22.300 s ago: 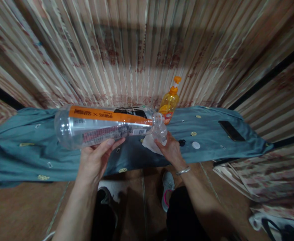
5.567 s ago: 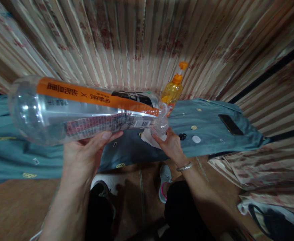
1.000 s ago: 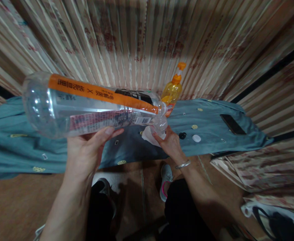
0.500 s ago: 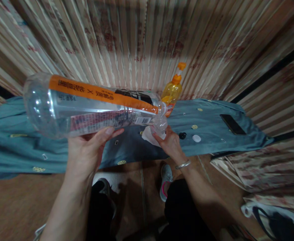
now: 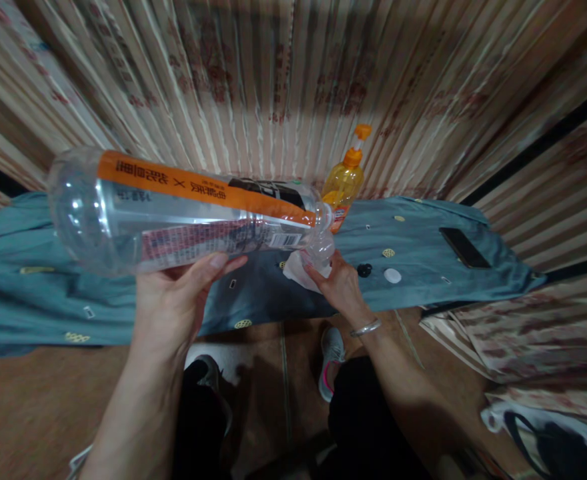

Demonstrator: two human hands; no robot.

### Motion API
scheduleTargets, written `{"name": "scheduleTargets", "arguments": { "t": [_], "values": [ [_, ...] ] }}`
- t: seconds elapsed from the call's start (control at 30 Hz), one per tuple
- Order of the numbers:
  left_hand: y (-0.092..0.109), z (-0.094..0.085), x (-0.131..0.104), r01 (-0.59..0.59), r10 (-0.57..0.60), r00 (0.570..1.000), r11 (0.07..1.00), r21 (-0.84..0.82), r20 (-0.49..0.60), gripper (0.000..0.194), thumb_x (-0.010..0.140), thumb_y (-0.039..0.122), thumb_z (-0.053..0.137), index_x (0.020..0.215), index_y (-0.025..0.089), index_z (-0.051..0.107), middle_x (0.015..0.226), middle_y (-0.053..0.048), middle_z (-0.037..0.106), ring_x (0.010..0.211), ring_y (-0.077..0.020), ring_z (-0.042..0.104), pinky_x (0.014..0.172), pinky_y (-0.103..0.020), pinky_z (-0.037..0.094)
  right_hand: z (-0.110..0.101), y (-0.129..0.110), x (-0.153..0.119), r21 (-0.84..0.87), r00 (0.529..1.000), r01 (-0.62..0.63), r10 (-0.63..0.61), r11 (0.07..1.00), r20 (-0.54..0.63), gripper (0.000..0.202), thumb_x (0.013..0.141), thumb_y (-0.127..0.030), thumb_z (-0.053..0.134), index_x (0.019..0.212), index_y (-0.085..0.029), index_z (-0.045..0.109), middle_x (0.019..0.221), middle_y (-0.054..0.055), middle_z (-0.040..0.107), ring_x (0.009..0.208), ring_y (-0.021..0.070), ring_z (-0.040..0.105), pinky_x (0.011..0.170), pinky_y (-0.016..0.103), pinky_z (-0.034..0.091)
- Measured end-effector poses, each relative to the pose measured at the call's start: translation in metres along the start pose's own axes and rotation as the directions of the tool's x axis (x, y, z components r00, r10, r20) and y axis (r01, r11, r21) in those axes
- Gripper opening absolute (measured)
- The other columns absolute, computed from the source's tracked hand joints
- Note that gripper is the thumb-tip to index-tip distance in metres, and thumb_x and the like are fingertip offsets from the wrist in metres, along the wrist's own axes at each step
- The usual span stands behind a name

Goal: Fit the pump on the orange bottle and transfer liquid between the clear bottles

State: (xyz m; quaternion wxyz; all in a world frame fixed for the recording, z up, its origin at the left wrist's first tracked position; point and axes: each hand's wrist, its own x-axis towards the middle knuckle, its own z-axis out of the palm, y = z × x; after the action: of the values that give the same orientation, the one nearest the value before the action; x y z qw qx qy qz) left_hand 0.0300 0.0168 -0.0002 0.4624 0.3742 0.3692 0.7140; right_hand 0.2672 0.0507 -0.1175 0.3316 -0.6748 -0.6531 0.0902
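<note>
A large clear plastic bottle (image 5: 188, 213) with an orange and silver label lies almost level in the air, its base to the left. My left hand (image 5: 178, 293) supports it from below, closed around its underside, most fingers hidden behind it. At the bottle's neck on the right is a small clear plastic container (image 5: 319, 248), which my right hand (image 5: 341, 283) grips from below. Where the two mouths meet is hard to make out. Beneath the small container, a white crumpled piece (image 5: 301, 272), perhaps tissue or plastic, shows beside my right fingers.
An orange pump bottle (image 5: 344, 183) stands behind the large bottle's neck. On the teal cloth (image 5: 413, 227) lie a small black cap (image 5: 364, 270), a white disc-like cap (image 5: 392, 275) and a dark phone (image 5: 464, 247). A striped curtain (image 5: 253, 80) hangs behind.
</note>
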Motion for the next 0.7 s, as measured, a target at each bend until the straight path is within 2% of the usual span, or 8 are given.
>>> {"name": "scheduleTargets", "arguments": {
  "t": [0.3, 0.47, 0.7],
  "values": [
    [-0.0031, -0.0021, 0.0011, 0.012, -0.012, 1.0, 1.0, -0.013, -0.005, 0.041, 0.047, 0.023, 0.098, 0.08, 0.02, 0.075, 0.075, -0.001, 0.077, 0.074, -0.0195, 0.075, 0.071, -0.04, 0.07, -0.0015, -0.0009, 0.0003, 0.009, 1.0, -0.011, 0.011, 1.0, 0.02, 0.059, 0.086, -0.051, 0.066, 0.127, -0.009, 0.061, 0.106, 0.019, 0.077, 0.098, 0.0324, 0.075, 0.083, 0.039, 0.056],
    [-0.0004, -0.0009, -0.0001, 0.016, -0.016, 1.0, 1.0, 0.005, -0.003, 0.038, 0.048, 0.022, 0.096, 0.079, 0.022, 0.075, 0.075, 0.001, 0.077, 0.073, -0.019, 0.075, 0.071, -0.04, 0.069, -0.0008, 0.0008, 0.0001, 0.007, 1.0, 0.018, -0.018, 1.0, -0.003, 0.056, 0.087, -0.051, 0.065, 0.126, -0.011, 0.06, 0.107, 0.019, 0.077, 0.099, 0.0325, 0.075, 0.082, 0.039, 0.057],
    [0.001, -0.0002, 0.0004, 0.011, -0.011, 1.0, 1.0, -0.005, 0.012, 0.038, 0.048, 0.022, 0.097, 0.079, 0.022, 0.075, 0.075, 0.0, 0.078, 0.073, -0.0193, 0.075, 0.07, -0.039, 0.07, -0.0006, 0.0006, 0.0004, -0.002, 1.0, -0.011, 0.011, 1.0, 0.005, 0.057, 0.086, -0.053, 0.065, 0.125, -0.012, 0.061, 0.105, 0.018, 0.078, 0.097, 0.033, 0.075, 0.079, 0.039, 0.057]
  ]
}}
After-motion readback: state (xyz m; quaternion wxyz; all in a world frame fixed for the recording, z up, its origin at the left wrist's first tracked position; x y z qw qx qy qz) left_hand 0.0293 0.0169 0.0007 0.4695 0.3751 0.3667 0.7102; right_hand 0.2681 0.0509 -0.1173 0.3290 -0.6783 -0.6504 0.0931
